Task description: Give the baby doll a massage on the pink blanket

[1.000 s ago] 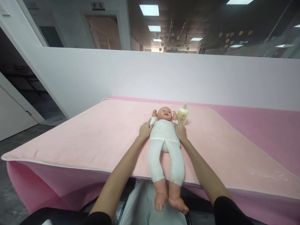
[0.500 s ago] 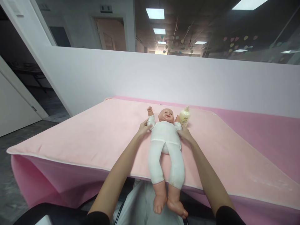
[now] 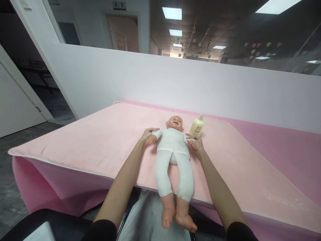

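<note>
A baby doll [image 3: 173, 144] in white clothes lies face up, its bare feet past the table's near edge. My left hand [image 3: 148, 134] is closed round the doll's arm at the picture's left, near its wrist. On the other side, my right hand [image 3: 197, 142] holds the doll's other arm by the forearm, with some fingers across the sleeve. Both doll arms point down and outward beside its body. A pale yellow pump bottle [image 3: 197, 126] stands just behind my right hand.
A pink blanket [image 3: 100, 140] covers the table and hangs over its near edge. Behind it rises a white partition [image 3: 175, 80] with glass above. A black chair [image 3: 62, 224] is at the lower left, and a door [image 3: 20, 97] stands at the far left.
The doll's arms, raised beside its head before, have come down to its sides with my hands on them. The doll's head has tilted a little.
</note>
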Demonstrator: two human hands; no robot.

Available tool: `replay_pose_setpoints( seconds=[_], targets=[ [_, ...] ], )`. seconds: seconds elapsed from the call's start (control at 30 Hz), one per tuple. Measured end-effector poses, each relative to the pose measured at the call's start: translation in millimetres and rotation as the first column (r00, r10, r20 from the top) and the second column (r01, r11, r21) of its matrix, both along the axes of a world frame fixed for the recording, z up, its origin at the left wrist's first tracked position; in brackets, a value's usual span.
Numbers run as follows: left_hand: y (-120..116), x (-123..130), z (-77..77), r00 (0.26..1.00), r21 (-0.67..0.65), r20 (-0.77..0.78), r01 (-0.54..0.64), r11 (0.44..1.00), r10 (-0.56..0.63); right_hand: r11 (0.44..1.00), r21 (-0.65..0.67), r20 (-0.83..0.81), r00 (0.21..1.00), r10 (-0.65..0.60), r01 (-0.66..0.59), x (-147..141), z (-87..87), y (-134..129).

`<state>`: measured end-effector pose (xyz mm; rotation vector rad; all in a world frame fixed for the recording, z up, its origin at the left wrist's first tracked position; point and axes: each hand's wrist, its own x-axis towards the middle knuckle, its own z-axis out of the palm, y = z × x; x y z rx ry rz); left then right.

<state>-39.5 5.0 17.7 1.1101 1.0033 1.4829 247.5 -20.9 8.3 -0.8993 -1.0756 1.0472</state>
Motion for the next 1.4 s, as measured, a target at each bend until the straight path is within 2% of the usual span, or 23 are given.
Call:
replay_pose_setpoints(
  seconds=[0.1, 0.2, 0.27, 0.33, 0.4, 0.47, 0.53, 0.63, 0.7, 0.77, 0.87, 0.97, 1.13, 1.23, 1.3, 1.4],
  targets=[
    [-6.2, 4.3, -1.3, 0.981, -0.023, 0.063, 0.187, 0.982, -0.185, 0.999, -0.043, -0.047, 0.999, -0.004, 0.002, -3.5, -3.6, 6.8],
    [-9.1, 12.0, -3.6, 0.98, 0.022, 0.062, 0.19, 0.982, -0.191, 0.997, -0.082, -0.047, 0.999, -0.01, 0.006, -5.5, -7.7, 13.8],
    [-7.7, 16.3, -6.2, 0.991, 0.025, -0.031, 0.128, 0.992, -0.127, 0.996, -0.075, -0.034, 0.998, -0.044, 0.042, -6.8, -10.4, 16.8],
    [-4.4, 19.0, -9.3, 0.974, 0.015, -0.227, 0.005, 1.0, -0.001, 0.994, -0.067, 0.059, 0.995, -0.084, 0.088, -8.5, -12.9, 18.5],
    [-0.9, 20.2, -11.8, 0.892, 0.047, -0.432, -0.126, 0.991, 0.134, 0.984, -0.097, 0.206, 0.97, -0.13, 0.152, -10.1, -14.6, 19.3],
    [1.0, 19.6, -12.7, 0.827, 0.088, -0.523, -0.189, 0.978, 0.207, 0.969, -0.142, 0.298, 0.942, -0.154, 0.204, -10.7, -15.2, 19.5],
    [0.6, 17.2, -11.8, 0.861, 0.075, -0.483, -0.143, 0.987, 0.161, 0.966, -0.169, 0.27, 0.952, -0.146, 0.196, -8.8, -14.3, 18.8],
    [-2.6, 11.3, -7.9, 0.957, 0.008, -0.277, 0.091, 0.996, -0.085, 0.981, -0.187, 0.069, 0.997, -0.029, 0.042, -2.0, -10.4, 16.0],
    [-4.3, 8.0, -5.6, 0.961, -0.007, -0.142, 0.239, 0.971, -0.238, 0.978, -0.191, -0.062, 0.996, 0.071, -0.082, 2.6, -7.1, 13.4],
    [-4.7, 6.5, -5.0, 0.951, -0.037, -0.05, 0.305, 0.952, -0.306, 0.973, -0.189, -0.129, 0.986, 0.107, -0.131, 4.8, -4.4, 11.1],
    [-3.7, 6.9, -6.7, 0.955, -0.064, 0.012, 0.295, 0.953, -0.295, 0.975, -0.208, -0.156, 0.986, 0.05, -0.082, 3.4, -3.1, 9.4],
    [-3.9, 7.9, -7.7, 0.961, -0.044, 0.009, 0.275, 0.96, -0.275, 0.968, -0.241, -0.175, 0.984, 0.032, -0.075, 1.2, -4.8, 9.8],
    [-10.1, 12.7, -2.5, 0.974, -0.11, 0.055, 0.227, 0.968, -0.222, 0.983, -0.169, -0.178, 0.983, 0.043, -0.073, 1.6, -8.9, 13.2],
    [-12.9, 17.7, 0.7, 0.962, -0.067, 0.123, 0.251, 0.966, -0.242, 0.986, -0.141, -0.172, 0.983, 0.06, -0.085, 1.7, -10.1, 16.2],
    [-12.2, 20.6, -0.3, 0.959, -0.036, 0.14, 0.254, 0.966, -0.247, 0.99, -0.126, -0.127, 0.991, 0.039, -0.055, 0.8, -10.9, 17.8],
    [-7.1, 22.9, -7.1, 0.987, -0.077, 0.075, 0.147, 0.986, -0.141, 0.99, -0.134, 0.044, 0.998, -0.034, 0.039, -2.3, -13.1, 18.7]
  ],
)
